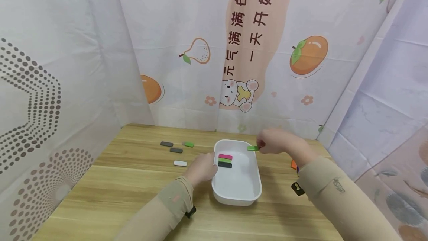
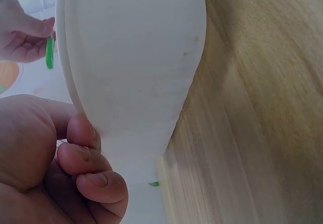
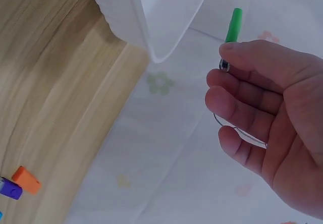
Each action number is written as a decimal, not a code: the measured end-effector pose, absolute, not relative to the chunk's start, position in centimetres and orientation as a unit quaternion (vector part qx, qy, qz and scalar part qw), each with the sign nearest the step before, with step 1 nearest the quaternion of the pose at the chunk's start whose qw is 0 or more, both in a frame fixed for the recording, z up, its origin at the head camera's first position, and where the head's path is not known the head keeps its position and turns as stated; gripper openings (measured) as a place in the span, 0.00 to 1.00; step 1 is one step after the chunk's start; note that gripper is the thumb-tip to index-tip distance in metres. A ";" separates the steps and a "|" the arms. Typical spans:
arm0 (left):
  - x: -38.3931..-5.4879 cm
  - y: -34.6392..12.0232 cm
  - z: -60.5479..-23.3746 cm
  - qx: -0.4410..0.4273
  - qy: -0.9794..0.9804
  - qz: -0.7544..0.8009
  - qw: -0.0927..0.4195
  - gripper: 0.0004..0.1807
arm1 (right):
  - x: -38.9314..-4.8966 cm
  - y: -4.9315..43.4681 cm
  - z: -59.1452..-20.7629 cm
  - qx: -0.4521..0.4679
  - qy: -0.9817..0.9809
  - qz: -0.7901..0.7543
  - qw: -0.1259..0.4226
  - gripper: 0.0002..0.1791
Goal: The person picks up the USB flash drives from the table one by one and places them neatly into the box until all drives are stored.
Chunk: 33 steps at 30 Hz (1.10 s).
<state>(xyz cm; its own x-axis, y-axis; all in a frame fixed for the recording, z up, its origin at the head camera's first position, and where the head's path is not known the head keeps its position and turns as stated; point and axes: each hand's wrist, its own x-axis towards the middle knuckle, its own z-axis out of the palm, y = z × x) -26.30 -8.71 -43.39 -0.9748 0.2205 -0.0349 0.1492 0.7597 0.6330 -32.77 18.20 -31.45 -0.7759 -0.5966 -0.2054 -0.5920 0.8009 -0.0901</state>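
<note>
A white tray [image 1: 242,183] stands on the table, and my left hand [image 1: 202,167] grips its left rim, fingers curled at the edge in the left wrist view. Inside the tray a pink USB flash drive [image 1: 225,157], a green one [image 1: 224,161] and a black one [image 1: 224,165] lie side by side near the left wall. My right hand [image 1: 275,141] pinches another green USB flash drive [image 3: 234,24] between thumb and forefinger. It is held over the tray's far right corner, its metal end towards the fingers.
Left of the tray lie two dark grey drives [image 1: 176,150], a green drive [image 1: 188,144] and a white drive [image 1: 180,163]. Beyond the right forearm are an orange drive [image 3: 26,179] and a purple drive [image 3: 10,188], partly hidden in the head view. A printed curtain [image 1: 187,114] hangs behind the table.
</note>
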 end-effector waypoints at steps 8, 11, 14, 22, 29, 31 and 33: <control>-26.3 -8.5 -43.3 0.095 0.937 0.329 0.062 0.24 | -33.3 15.7 -31.3 -0.346 0.929 0.046 0.122 0.07; -26.3 -8.4 -43.3 0.094 0.937 0.331 0.066 0.24 | -33.3 14.8 -31.5 -0.348 0.927 0.071 0.124 0.08; -26.3 -8.4 -43.2 0.093 0.936 0.334 0.066 0.24 | -33.4 13.8 -31.7 -0.342 0.926 0.090 0.133 0.08; -26.6 -8.5 -43.1 0.095 0.943 0.314 0.063 0.26 | -33.8 11.5 -33.4 -0.350 0.915 0.133 0.153 0.08; -26.8 -8.7 -43.2 0.100 0.943 0.312 0.063 0.25 | -34.0 10.1 -35.3 -0.374 0.900 0.151 0.166 0.12; -26.8 -8.8 -43.3 0.101 0.941 0.316 0.064 0.24 | -34.1 9.7 -36.0 -0.368 0.899 0.159 0.174 0.12; -26.7 -8.8 -43.4 0.101 0.941 0.317 0.063 0.23 | -34.1 9.3 -36.5 -0.359 0.900 0.162 0.186 0.11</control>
